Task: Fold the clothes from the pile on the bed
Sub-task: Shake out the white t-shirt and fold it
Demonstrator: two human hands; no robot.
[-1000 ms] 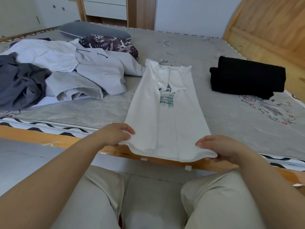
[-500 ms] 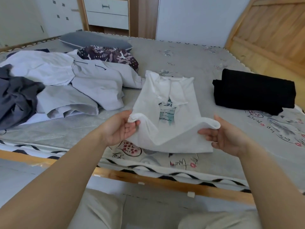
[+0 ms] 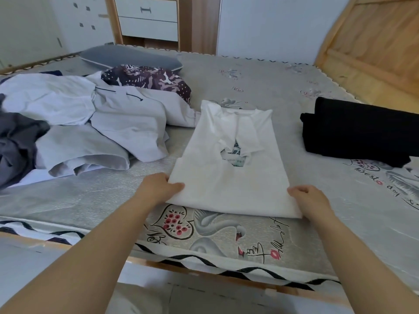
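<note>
The white T-shirt (image 3: 229, 177) lies flat on the grey printed mattress (image 3: 260, 87) in front of me, its long axis running away from me, the collar end pointing toward the far side of the bed and the folded edge nearest me; both sleeves are turned in over the front, so only a patch of the print shows at the middle. My left hand (image 3: 158, 189) is at the shirt's near left corner, fingers tucked under the cloth and the thumb lying on top, so it pinches that corner; the forearm reaches in from the lower left. My right hand (image 3: 310, 200) sits at the near right corner, fingers curled against the folded edge, touching it, but I cannot tell whether they really hold the cloth or only press it; that forearm comes in from the lower right. The pile of unfolded clothes (image 3: 74, 130) is spread to the left of the shirt, white and grey garments with a dark patterned piece (image 3: 147, 79) behind them, one pale sleeve just reaching the shirt's far left corner; a folded black garment (image 3: 358, 130) lies well apart on the right; a grey pillow (image 3: 127, 57) lies at the far edge.
</note>
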